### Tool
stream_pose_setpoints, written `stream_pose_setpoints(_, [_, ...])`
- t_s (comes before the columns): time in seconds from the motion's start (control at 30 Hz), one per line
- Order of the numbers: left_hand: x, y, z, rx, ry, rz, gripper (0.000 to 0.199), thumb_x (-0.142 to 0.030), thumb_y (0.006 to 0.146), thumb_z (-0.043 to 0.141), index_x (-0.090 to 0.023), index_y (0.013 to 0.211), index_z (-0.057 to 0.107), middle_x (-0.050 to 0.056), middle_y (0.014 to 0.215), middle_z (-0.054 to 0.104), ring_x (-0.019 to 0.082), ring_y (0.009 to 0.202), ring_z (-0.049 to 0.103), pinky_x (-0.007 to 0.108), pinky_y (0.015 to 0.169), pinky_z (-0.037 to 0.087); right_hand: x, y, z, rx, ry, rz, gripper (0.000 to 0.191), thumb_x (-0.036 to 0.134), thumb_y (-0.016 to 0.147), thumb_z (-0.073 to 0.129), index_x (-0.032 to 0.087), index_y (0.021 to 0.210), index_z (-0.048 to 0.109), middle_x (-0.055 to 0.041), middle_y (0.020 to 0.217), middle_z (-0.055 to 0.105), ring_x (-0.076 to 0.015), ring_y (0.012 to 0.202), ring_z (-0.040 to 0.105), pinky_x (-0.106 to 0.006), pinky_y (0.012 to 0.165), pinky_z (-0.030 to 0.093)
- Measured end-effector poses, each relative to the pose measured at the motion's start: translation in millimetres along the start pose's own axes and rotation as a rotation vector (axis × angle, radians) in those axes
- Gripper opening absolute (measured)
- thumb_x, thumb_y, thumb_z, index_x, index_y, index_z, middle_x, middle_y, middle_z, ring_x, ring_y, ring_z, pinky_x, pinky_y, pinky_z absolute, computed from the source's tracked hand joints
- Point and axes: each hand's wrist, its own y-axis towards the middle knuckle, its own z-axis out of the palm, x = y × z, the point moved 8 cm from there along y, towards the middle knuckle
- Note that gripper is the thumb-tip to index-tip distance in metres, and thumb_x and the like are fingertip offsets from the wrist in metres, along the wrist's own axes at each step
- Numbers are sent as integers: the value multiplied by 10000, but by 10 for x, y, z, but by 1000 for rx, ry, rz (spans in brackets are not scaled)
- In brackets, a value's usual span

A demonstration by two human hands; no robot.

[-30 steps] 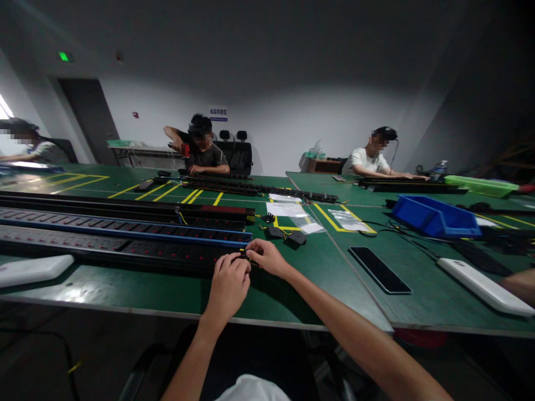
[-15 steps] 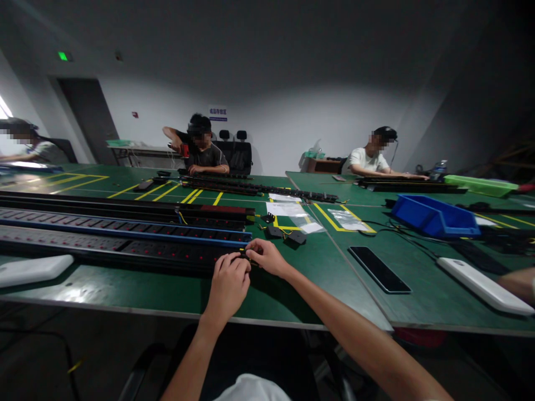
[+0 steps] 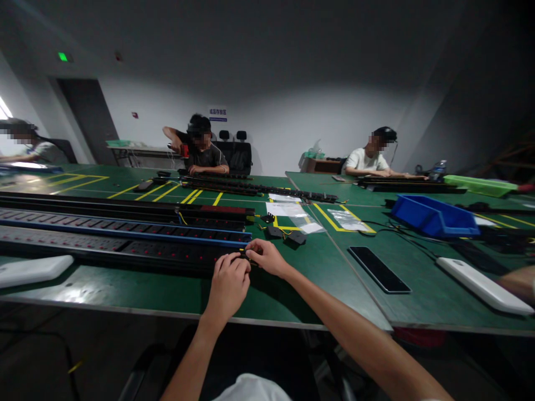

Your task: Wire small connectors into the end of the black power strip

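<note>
Long black strips with red-dotted sockets [image 3: 167, 250] lie side by side on the green table [image 3: 326, 284], reaching off to the left. At the right end of the nearest strip, my left hand [image 3: 230, 278] rests with its fingers bent over the edge. My right hand [image 3: 267, 257] is beside it, thumb and fingers closed around the strip's end, where small yellow wires show. What exactly the fingertips grip is too small to make out. Just beyond my right hand are small black end pieces [image 3: 296, 238] with wires.
A black phone [image 3: 379, 269], a white device [image 3: 485, 285] and a blue bin [image 3: 434, 216] are to the right. Another white device [image 3: 35, 270] sits at the left. Papers [image 3: 288, 209] lie further back. Several people work around the table, one holding a red tool [image 3: 184, 150].
</note>
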Motion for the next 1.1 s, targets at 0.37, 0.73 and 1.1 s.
stream_pose_setpoints(0.37, [-8, -4, -6, 5, -11, -1, 151, -81, 835, 533, -225, 832, 578, 28, 968, 693, 251, 1196, 554, 468, 1083, 357, -10, -3, -4, -1, 1, 1, 153, 288, 835, 620, 176, 917, 684, 24, 666, 594, -107, 592, 520, -212, 545, 405])
stream_pose_setpoints(0.73, [-9, -5, -2, 4, -4, -8, 141, -87, 828, 546, -224, 832, 581, 24, 968, 693, 244, 1192, 556, 468, 1084, 363, -29, 5, 8, 4, -2, 8, 155, 287, 837, 616, 176, 922, 681, 24, 667, 589, -108, 597, 517, -208, 536, 403])
stream_pose_setpoints(1.1, [-5, -2, -12, -2, -11, 0, 158, -78, 830, 535, -227, 835, 587, 33, 976, 694, 248, 1196, 553, 473, 1083, 360, -1, -3, 1, 3, 5, 7, 158, 288, 832, 618, 172, 920, 679, 28, 664, 586, -109, 601, 518, -215, 553, 414])
